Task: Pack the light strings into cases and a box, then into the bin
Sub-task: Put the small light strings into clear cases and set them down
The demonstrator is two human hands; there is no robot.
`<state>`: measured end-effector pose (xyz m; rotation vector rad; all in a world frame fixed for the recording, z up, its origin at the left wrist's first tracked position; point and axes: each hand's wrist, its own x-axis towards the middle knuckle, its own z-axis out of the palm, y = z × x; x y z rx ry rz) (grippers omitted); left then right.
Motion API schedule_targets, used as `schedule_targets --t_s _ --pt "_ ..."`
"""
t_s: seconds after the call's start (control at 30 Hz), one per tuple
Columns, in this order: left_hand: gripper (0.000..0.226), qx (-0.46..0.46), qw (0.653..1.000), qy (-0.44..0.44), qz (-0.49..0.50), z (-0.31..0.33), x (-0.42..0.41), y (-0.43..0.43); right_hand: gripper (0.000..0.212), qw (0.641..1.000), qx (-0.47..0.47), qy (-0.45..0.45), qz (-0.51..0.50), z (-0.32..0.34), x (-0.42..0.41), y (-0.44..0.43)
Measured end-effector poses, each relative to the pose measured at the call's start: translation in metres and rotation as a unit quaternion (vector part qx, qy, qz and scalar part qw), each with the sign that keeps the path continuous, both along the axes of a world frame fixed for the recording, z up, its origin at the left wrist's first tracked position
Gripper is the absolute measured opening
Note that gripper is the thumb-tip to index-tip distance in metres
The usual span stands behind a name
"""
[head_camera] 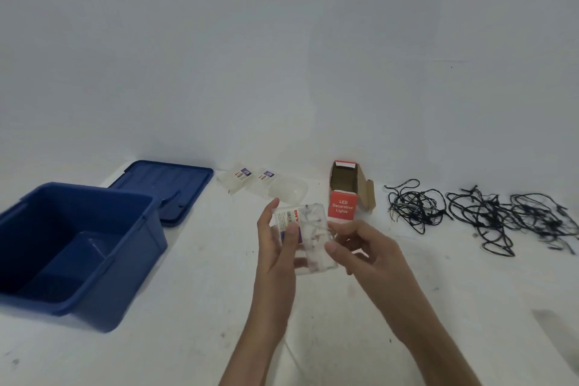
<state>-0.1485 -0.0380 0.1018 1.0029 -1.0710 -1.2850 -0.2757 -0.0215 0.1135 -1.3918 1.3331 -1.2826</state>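
Casing step: clear case (308,230) w/ pale string (310,214) inside, held above table (188,307) betw. blue bin (125,279) and red LED box (342,206). L hand (277,255) pinches its left edge, thumb on front; R hand (366,249) fingers curl round right edge. Next, prob.: press shut evenly, move to bin. Dark light strings (488,213) lie loose at right.

The bin (125,291) and its lid (163,180) are a deep, plain blue. The box (342,207) has a red front with white lettering and a brown cardboard inside. The light strings (488,216) are black. The near case (308,229) is clear, with a white barcode label, red print and a purple patch; the far cases (238,177) carry the same colours. The bench (188,338) is white, flecked with dark smudges.
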Motion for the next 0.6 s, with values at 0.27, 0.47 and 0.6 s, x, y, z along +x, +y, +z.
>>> schedule_targets --t_s 0.27,0.47,0.6 --pt "0.045 -0.030 0.999 -0.013 -0.038 0.006 0.001 0.009 0.028 0.999 0.016 -0.042 -0.020 0.004 0.015 0.008" --pt "0.041 -0.009 0.998 0.055 -0.040 0.015 0.005 0.007 0.024 1.000 -0.013 -0.021 -0.005 0.012 0.026 0.015" --pt "0.038 0.012 0.994 0.104 -0.020 0.014 0.010 0.005 0.028 1.000 -0.023 0.009 -0.014 0.011 0.029 0.016"
